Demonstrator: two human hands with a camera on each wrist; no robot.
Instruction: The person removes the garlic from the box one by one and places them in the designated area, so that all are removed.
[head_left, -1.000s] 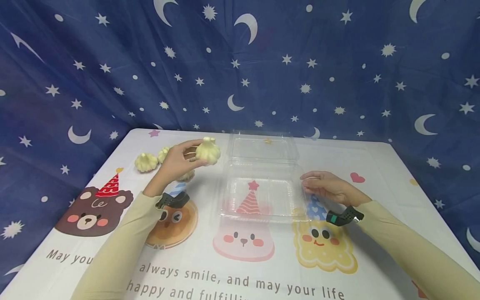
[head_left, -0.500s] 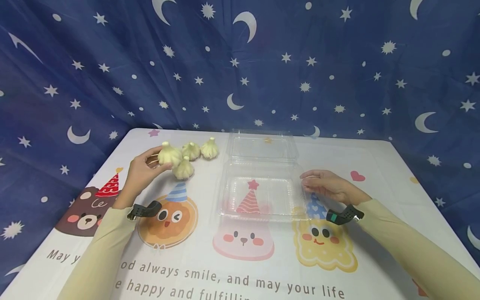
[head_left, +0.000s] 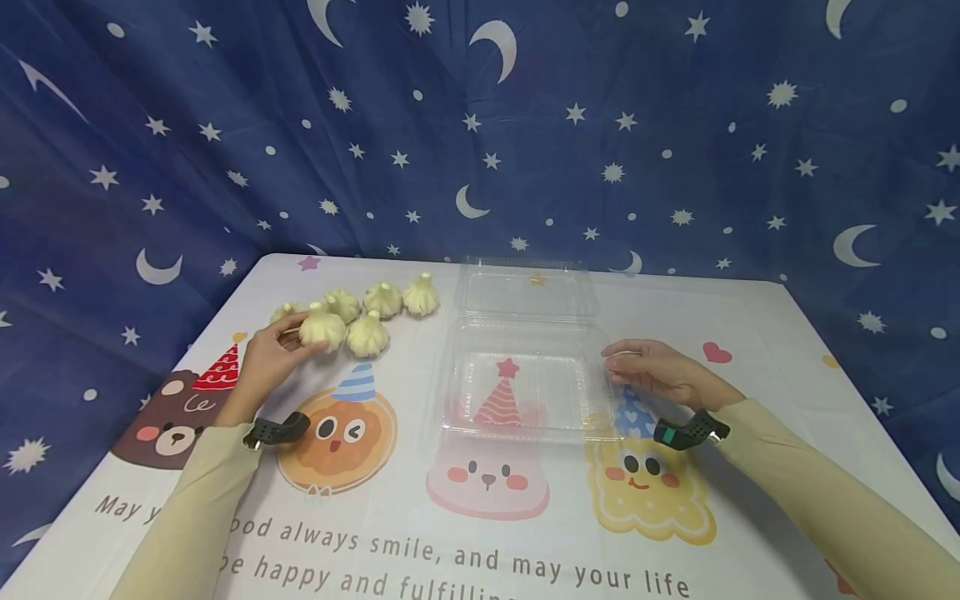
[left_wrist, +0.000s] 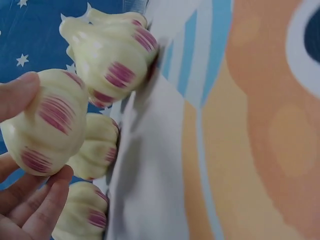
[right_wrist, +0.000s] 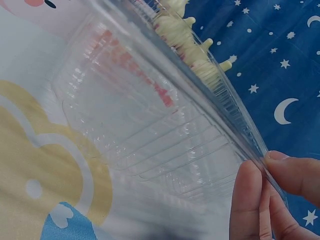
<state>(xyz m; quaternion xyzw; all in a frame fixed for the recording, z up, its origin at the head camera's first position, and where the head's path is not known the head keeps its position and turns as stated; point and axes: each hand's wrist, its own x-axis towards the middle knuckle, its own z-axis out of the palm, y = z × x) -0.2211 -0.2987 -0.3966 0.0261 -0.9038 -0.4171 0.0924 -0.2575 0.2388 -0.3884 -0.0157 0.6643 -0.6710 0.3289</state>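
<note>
My left hand (head_left: 268, 367) grips a pale garlic bulb (head_left: 322, 328) at the left of the table. In the left wrist view, thumb and fingers lie on either side of this bulb (left_wrist: 47, 122), which has purple streaks. Other garlic bulbs stand close by: one (head_left: 367, 335) just right of the held one, more (head_left: 382, 300) behind, and one partly hidden behind the hand. A clear plastic clamshell box (head_left: 525, 433) lies with its lid (head_left: 525, 293) raised back. My right hand (head_left: 667, 375) pinches the box's right rim (right_wrist: 252, 155) between thumb and fingers.
A white tablecloth (head_left: 360, 533) printed with cartoon figures and lettering covers the table. Behind it hangs a dark blue curtain (head_left: 570, 183) with moons and stars. Both wrists wear black straps.
My left hand has moved left, away from the rightmost bulb, which stands on the table now. It holds another bulb, lower and further left. My right hand stays at the box rim.
</note>
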